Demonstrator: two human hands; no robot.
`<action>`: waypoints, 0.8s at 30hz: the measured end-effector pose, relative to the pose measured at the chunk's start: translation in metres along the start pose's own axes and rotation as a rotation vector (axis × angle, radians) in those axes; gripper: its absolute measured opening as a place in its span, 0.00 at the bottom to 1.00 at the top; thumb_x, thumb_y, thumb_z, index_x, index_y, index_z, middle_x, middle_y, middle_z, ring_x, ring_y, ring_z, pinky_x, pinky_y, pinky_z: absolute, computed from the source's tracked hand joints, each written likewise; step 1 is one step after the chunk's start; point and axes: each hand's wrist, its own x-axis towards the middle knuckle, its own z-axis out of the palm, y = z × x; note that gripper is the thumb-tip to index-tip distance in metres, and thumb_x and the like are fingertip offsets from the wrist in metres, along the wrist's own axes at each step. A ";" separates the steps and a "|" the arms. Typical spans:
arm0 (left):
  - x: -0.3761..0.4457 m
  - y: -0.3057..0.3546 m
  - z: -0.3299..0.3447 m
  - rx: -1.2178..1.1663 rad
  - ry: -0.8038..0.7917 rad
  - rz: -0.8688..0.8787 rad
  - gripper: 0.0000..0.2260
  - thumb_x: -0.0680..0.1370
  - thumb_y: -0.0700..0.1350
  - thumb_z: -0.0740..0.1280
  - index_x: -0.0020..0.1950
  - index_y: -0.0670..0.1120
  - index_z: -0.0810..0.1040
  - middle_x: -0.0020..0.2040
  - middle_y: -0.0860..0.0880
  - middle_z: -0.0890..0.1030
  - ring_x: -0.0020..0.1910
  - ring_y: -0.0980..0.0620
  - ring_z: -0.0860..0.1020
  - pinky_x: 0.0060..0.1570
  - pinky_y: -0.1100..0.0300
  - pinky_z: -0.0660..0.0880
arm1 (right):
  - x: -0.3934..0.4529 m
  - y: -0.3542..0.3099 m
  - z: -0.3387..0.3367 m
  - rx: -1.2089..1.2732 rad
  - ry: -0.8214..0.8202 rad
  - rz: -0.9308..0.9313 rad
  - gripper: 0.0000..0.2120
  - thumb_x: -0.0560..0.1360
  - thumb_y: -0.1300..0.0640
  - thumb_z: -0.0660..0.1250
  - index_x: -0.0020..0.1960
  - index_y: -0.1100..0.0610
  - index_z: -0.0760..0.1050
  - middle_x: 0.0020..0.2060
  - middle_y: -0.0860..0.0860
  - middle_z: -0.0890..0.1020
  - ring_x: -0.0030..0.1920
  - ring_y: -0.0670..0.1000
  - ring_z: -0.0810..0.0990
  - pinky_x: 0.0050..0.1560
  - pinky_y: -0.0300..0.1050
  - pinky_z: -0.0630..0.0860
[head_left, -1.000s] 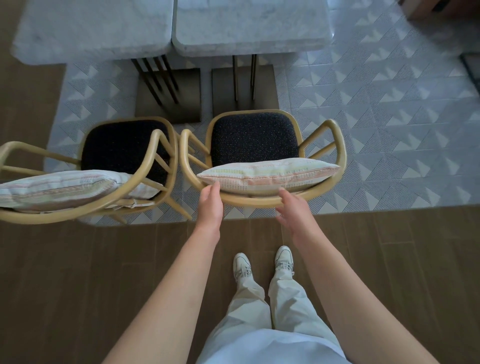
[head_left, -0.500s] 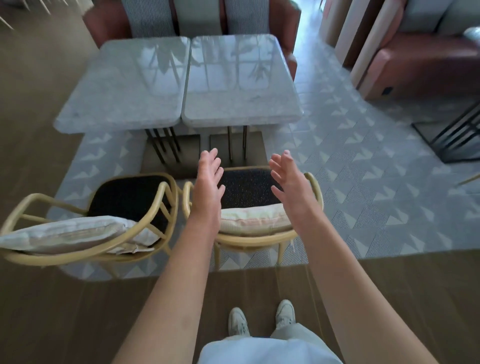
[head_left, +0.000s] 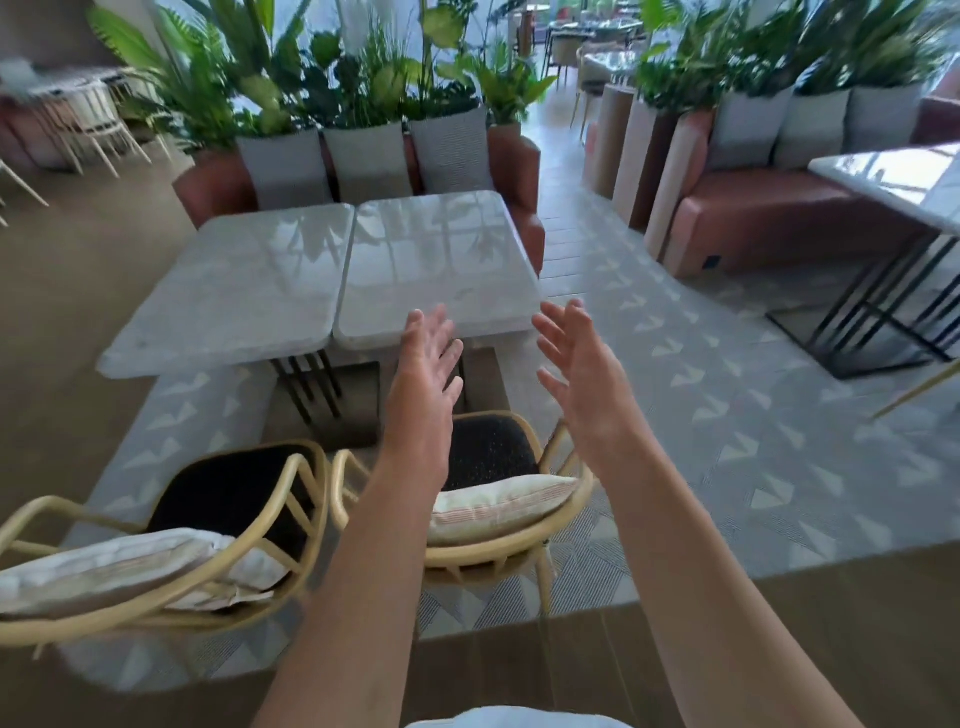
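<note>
Wood-look flooring (head_left: 57, 312) runs round a grey rug (head_left: 727, 405) patterned with pale triangles. On that rug stand two marble worktops (head_left: 244, 280) pushed edge to edge, their glossy tops mirroring the plants (head_left: 363, 67) at the far side. A rust-coloured sofa (head_left: 519, 171) with three grey back cushions (head_left: 371, 156) sits just beyond them, and a second sofa (head_left: 769, 208) lies to the right. The far room is blurred, so what looks like more seating there is hard to make out.

At the near edge of the rug two yellow bent-frame chairs stand side by side, facing the worktops. The right chair (head_left: 483, 556) has a black speckled seat and a curved back rail, with a striped cushion (head_left: 498, 506) propped against that rail. The left chair (head_left: 228, 493) carries a paler cushion (head_left: 104, 571) in the same way.

Both hands are raised above the right chair, clear of it. The left hand (head_left: 423, 384) and right hand (head_left: 587, 384) each have fingers spread and nearly straight, palms turned toward each other, holding nothing.
</note>
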 end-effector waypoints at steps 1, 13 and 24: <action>-0.002 -0.001 0.014 -0.005 -0.004 0.022 0.25 0.85 0.60 0.47 0.79 0.51 0.66 0.78 0.49 0.67 0.76 0.51 0.66 0.78 0.46 0.56 | -0.002 -0.006 -0.012 -0.002 0.004 -0.013 0.26 0.84 0.43 0.52 0.77 0.54 0.65 0.74 0.49 0.71 0.74 0.49 0.68 0.75 0.53 0.62; -0.026 -0.037 0.229 0.028 -0.306 0.021 0.24 0.85 0.59 0.48 0.77 0.53 0.68 0.76 0.52 0.71 0.72 0.55 0.71 0.75 0.49 0.61 | -0.029 -0.077 -0.216 -0.073 0.306 -0.153 0.27 0.83 0.39 0.51 0.77 0.50 0.67 0.72 0.45 0.73 0.72 0.45 0.70 0.74 0.51 0.66; -0.015 -0.095 0.411 0.067 -0.665 -0.186 0.24 0.85 0.59 0.46 0.75 0.54 0.70 0.73 0.53 0.73 0.69 0.56 0.73 0.74 0.49 0.63 | -0.037 -0.111 -0.369 -0.031 0.662 -0.197 0.28 0.84 0.41 0.48 0.79 0.52 0.61 0.75 0.47 0.69 0.75 0.46 0.66 0.75 0.49 0.63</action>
